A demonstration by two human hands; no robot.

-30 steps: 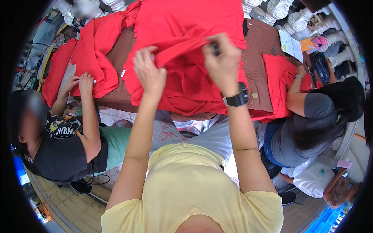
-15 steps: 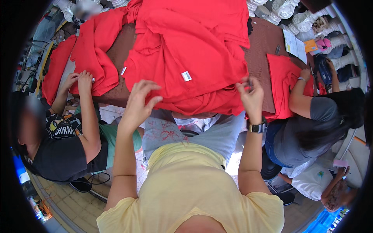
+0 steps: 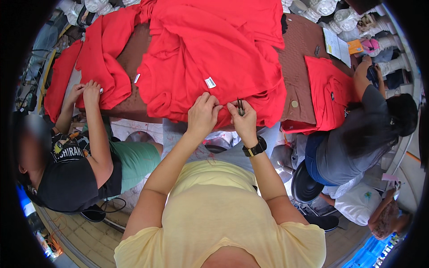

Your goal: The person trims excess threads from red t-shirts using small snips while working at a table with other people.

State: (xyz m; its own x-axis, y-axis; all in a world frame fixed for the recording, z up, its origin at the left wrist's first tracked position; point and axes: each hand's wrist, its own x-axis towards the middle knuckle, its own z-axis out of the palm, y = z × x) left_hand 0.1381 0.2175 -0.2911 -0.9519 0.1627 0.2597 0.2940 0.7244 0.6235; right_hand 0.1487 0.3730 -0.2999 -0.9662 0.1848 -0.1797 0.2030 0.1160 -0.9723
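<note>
A heap of red garments (image 3: 210, 53) lies in front of me, with a small white label (image 3: 210, 82) on the top one. My left hand (image 3: 203, 114) is closed in a pinch on the near edge of the top red garment. Close to its right, my right hand (image 3: 244, 123) grips small dark thread snips (image 3: 240, 106), their points showing above the fingers. Its thumb and forefinger meet at the same edge of the red cloth. A black watch sits on my right wrist. Whatever lies between my fingertips is too small to make out.
Brown cloth covers the table (image 3: 295, 40). On the left, a person (image 3: 76, 165) handles red cloth; on the right, another person (image 3: 357, 138) sits by a folded red garment (image 3: 328, 94). A notebook (image 3: 337, 48) and a round tan disc (image 3: 294, 103) lie on the table's right side.
My hands were apart and raised, with the left one open; they have come together at the near edge of the red garment. The person on the right has reached farther across the table.
</note>
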